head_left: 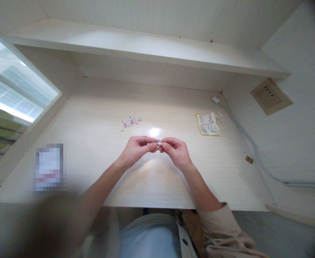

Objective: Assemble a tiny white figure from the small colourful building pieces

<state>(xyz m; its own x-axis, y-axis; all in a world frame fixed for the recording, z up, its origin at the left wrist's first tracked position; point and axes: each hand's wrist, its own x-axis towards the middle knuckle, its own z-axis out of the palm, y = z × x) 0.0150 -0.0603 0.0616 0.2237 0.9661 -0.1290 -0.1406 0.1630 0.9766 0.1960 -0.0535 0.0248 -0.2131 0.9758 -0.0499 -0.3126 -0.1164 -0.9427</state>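
Observation:
Both my hands meet above the middle of the pale wooden desk. My left hand and my right hand each pinch a tiny white piece between their fingertips. The piece is too small to name. Farther back on the desk, left of centre, lies a little heap of small pink, blue and white bits.
A small yellow-edged printed sheet lies at the back right. A grey cable runs along the right wall under a wall socket. A blurred card rests front left. A shelf spans above; a window is left.

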